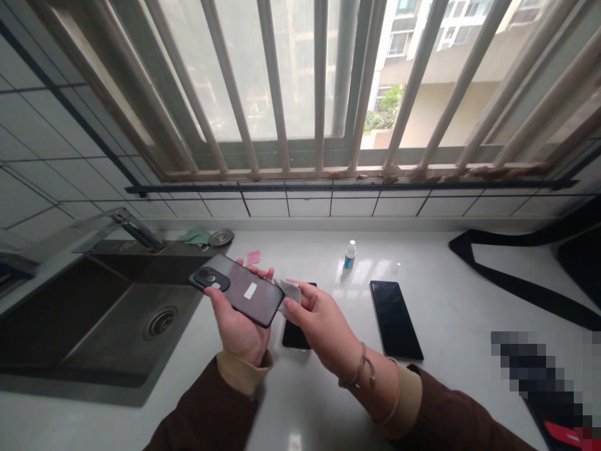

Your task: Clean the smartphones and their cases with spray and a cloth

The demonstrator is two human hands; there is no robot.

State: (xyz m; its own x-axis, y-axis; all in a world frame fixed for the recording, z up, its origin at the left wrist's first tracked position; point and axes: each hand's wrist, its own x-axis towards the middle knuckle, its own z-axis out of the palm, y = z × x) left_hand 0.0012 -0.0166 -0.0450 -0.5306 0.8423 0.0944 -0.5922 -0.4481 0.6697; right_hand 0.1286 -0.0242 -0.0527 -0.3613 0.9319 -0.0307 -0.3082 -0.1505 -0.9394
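My left hand (pixel 241 329) is wrapped round the edges of a smoky, see-through phone case (pixel 239 287) with a black rim, its back turned up. A raised camera frame is at its left end, and a small white label shows near the middle. In my right hand (pixel 323 319) a crumpled greyish-white cloth (pixel 290 294) is pinched against the case's right end. Below my hands lies a dark phone (pixel 295 337), partly hidden by my right hand. Another black phone (pixel 397 319) rests face up on the counter to the right.
A small white bottle (pixel 350 255) with a blue label stands behind. A pink slip (pixel 253 257) lies near the sink (pixel 141 388), beside a green cloth (pixel 195 237) and a metal drain strainer (pixel 221 237). A faucet (pixel 136 228) overhangs the basin. A black strap (pixel 462 247) lies right.
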